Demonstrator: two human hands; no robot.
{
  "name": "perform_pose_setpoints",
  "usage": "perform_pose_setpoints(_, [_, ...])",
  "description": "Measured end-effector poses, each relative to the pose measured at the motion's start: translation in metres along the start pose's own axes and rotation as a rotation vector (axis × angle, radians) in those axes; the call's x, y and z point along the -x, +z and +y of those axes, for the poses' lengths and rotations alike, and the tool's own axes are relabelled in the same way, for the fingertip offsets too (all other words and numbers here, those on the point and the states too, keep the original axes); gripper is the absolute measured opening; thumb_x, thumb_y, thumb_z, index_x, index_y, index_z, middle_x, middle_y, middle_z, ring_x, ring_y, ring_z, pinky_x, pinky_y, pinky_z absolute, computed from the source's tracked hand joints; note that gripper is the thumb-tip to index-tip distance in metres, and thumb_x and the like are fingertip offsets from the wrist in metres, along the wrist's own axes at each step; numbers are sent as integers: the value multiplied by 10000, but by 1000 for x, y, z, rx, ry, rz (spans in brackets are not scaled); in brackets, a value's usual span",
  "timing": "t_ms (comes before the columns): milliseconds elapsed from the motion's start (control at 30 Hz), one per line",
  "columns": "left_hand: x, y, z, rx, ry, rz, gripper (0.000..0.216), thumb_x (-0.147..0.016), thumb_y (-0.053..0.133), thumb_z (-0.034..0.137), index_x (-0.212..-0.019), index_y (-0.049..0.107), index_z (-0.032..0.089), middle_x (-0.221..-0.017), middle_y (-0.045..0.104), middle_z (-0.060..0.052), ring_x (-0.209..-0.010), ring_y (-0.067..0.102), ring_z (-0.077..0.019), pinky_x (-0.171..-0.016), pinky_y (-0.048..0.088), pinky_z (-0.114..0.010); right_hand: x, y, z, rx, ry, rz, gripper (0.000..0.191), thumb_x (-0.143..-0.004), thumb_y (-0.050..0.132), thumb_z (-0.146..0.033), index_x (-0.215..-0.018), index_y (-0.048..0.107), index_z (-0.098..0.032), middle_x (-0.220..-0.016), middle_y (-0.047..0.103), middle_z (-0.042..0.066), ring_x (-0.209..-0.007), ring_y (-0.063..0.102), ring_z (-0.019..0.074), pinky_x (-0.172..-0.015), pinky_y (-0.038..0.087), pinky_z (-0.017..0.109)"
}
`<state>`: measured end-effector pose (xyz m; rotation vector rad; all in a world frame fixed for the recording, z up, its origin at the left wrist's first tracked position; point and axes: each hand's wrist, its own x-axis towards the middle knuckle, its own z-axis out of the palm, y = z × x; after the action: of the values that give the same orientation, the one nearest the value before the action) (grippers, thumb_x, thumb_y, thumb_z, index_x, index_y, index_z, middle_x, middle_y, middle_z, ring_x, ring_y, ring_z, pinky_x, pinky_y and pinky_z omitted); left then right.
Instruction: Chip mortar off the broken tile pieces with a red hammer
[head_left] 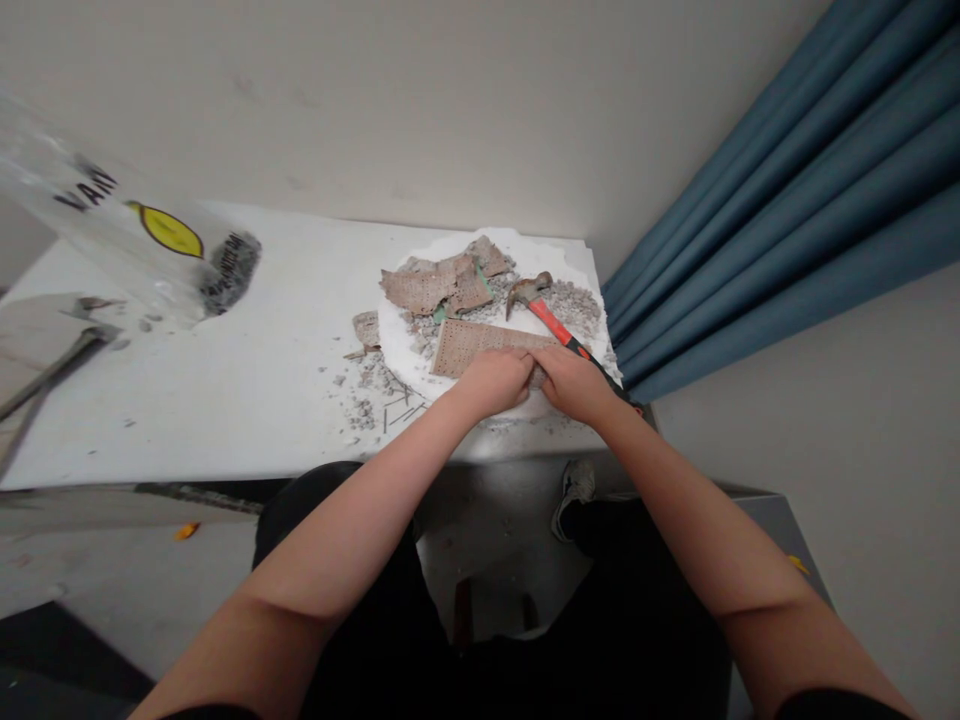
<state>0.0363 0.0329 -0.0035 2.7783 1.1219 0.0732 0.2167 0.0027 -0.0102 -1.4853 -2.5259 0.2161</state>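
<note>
My left hand (499,380) has its fingers curled at the near side of a brown board dotted with rows of small holes (472,345). My right hand (574,382) grips the same board close beside it, the two hands almost touching. The board lies on a round white sheet (401,355); its right part is hidden by my hands. Just behind my right hand rests a claw hammer (551,322) with a red and black handle. Broken, bent pieces of similar board (431,287) lie farther back, among grey rubble (577,305).
Loose crumbs and thin strips (367,400) are scattered on the white table (247,400) left of the sheet. A clear plastic bag with lettering (105,215) and a long-handled tool (56,370) are at the left. Blue curtains (750,220) hang close on the right.
</note>
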Motion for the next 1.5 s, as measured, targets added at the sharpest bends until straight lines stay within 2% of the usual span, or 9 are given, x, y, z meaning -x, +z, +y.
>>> perform_pose_setpoints(233, [-9, -5, 5, -13, -57, -78, 404, -877, 513, 267, -1214, 644, 86, -1121, 713, -174, -1041, 688, -304, -903, 537, -391, 1, 3, 4, -55, 74, 47, 651, -821, 464, -82, -1471, 468, -119, -1415, 599, 152, -1314, 538, 277, -1059, 469, 423])
perform_pose_setpoints(467, [-13, -9, 32, 16, -335, -135, 403, -923, 485, 296, -1198, 661, 60, -1102, 712, -228, -1064, 691, -329, -878, 543, -393, 3, 0, 1, -24, 75, 19, 607, -854, 450, -107, -1460, 489, -97, -1385, 626, 144, -1277, 569, 271, -1074, 461, 407])
perform_pose_setpoints(567, [-13, -9, 38, -12, -393, -128, 407, -941, 474, 294, -1207, 653, 44, -1125, 700, -243, -1081, 680, -326, -892, 530, -394, 3, -1, 0, -23, 82, 11, 605, -859, 446, -111, -1463, 492, -114, -1381, 632, 132, -1288, 562, 265, -1073, 460, 410])
perform_pose_setpoints(800, [-16, -9, 27, -78, -134, -184, 415, -960, 451, 275, -1259, 649, 66, -1160, 713, -218, -1087, 682, -328, -919, 508, -406, 2, -3, -2, -25, 94, -9, 599, -872, 439, -106, -1469, 489, -91, -1421, 602, 144, -1306, 548, 267, -1080, 447, 392])
perform_pose_setpoints(1033, [-16, -11, 32, -72, -217, -216, 357, -971, 436, 243, -1114, 723, 85, -1045, 750, -205, -1057, 703, -310, -901, 505, -378, 1, -2, -3, -49, 103, -3, 584, -873, 460, -108, -1456, 500, -91, -1395, 619, 153, -1302, 549, 272, -1080, 448, 402])
perform_pose_setpoints(1267, [-15, -11, 30, -87, -167, -150, 425, -949, 472, 275, -1270, 632, 47, -1115, 722, -222, -1036, 705, -331, -893, 521, -414, 2, 1, 1, -74, 71, 19, 580, -859, 450, -101, -1434, 522, -96, -1394, 619, 154, -1307, 544, 274, -1088, 443, 420])
perform_pose_setpoints(1500, [-18, -10, 24, -63, -147, -184, 398, -952, 467, 292, -1210, 675, 72, -1066, 741, -217, -1030, 711, -352, -882, 539, -436, 2, 1, 1, -65, 76, 17, 597, -843, 453, -96, -1435, 525, -124, -1384, 631, 131, -1316, 539, 266, -1096, 436, 421])
